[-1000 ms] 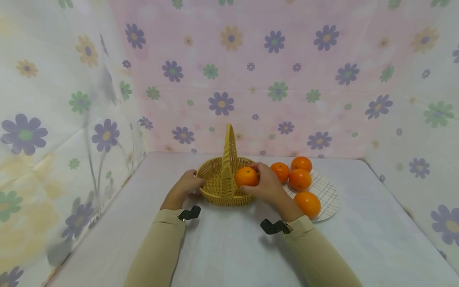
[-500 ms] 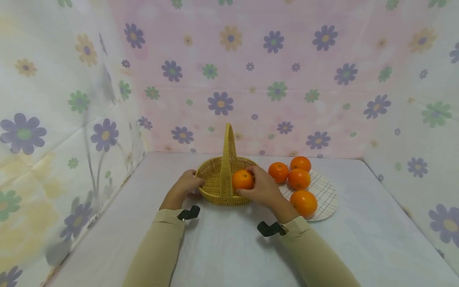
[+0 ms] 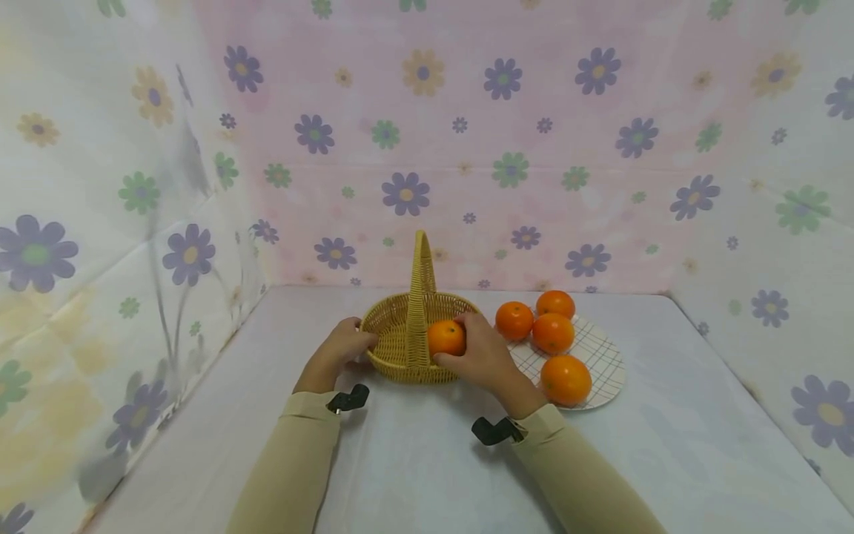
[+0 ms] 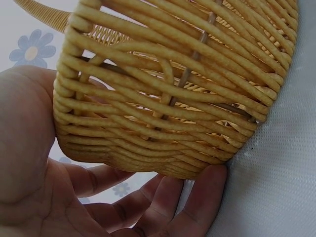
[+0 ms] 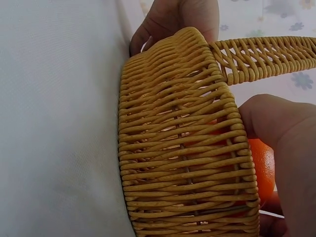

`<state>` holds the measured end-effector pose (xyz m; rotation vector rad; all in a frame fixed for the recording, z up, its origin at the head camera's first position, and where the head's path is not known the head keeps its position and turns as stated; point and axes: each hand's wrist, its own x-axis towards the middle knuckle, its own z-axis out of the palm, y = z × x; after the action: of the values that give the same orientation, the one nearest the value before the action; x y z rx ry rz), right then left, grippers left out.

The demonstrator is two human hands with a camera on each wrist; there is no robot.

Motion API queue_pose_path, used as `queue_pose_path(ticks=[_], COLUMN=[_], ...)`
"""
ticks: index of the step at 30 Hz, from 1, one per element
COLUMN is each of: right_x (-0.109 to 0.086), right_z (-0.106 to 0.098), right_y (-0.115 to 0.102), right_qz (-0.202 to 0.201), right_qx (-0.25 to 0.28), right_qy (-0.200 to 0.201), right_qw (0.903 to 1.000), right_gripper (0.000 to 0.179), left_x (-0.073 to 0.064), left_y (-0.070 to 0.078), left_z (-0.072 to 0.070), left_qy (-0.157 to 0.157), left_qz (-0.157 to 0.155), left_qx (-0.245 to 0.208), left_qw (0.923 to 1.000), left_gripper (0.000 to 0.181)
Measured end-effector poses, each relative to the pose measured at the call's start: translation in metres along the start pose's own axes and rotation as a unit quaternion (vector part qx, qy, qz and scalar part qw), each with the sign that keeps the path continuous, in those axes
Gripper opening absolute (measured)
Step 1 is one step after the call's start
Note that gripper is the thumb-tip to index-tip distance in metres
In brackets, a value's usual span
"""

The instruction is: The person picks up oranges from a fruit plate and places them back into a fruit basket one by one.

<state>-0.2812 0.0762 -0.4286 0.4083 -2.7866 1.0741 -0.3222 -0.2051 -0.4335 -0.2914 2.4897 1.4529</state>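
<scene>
A yellow wicker basket (image 3: 394, 363) with a tall arched handle (image 3: 418, 297) stands upright on the white table. At its left end my left hand (image 3: 342, 347) grips the rim, thumb over the edge and fingers against the outer wall in the left wrist view. My right hand (image 3: 487, 352) holds an orange (image 3: 445, 338) down inside the basket's right half, thumb and fingers around it. In the right wrist view that orange (image 5: 262, 170) shows behind the woven wall (image 5: 187, 148), partly hidden by the thumb and the weave.
To the right lies a round white plate (image 3: 603, 363) with a dark grid pattern. Several oranges (image 3: 553, 333) sit on its left part, one (image 3: 565, 380) nearest the front. Flower-printed cloth (image 3: 467, 148) closes off the back and both sides.
My right hand has moved left and lower with the orange, from above the basket's right rim to inside it. My left hand keeps its grip on the basket.
</scene>
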Motion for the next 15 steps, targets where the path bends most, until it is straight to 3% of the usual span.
queue_pose_path(ticks=[15], right_x=[-0.0016], right_z=[0.0023], right_y=[0.0005], right_qz=[-0.006], right_qx=[-0.002], right_qy=[-0.005], right_qw=[1.0], right_gripper=[0.07], left_x=[-0.0018], left_y=[0.0019], left_z=[-0.0005], left_qy=[-0.004], left_qz=[-0.011], left_qx=[0.001], left_qw=[0.9999], left_gripper=[0.065])
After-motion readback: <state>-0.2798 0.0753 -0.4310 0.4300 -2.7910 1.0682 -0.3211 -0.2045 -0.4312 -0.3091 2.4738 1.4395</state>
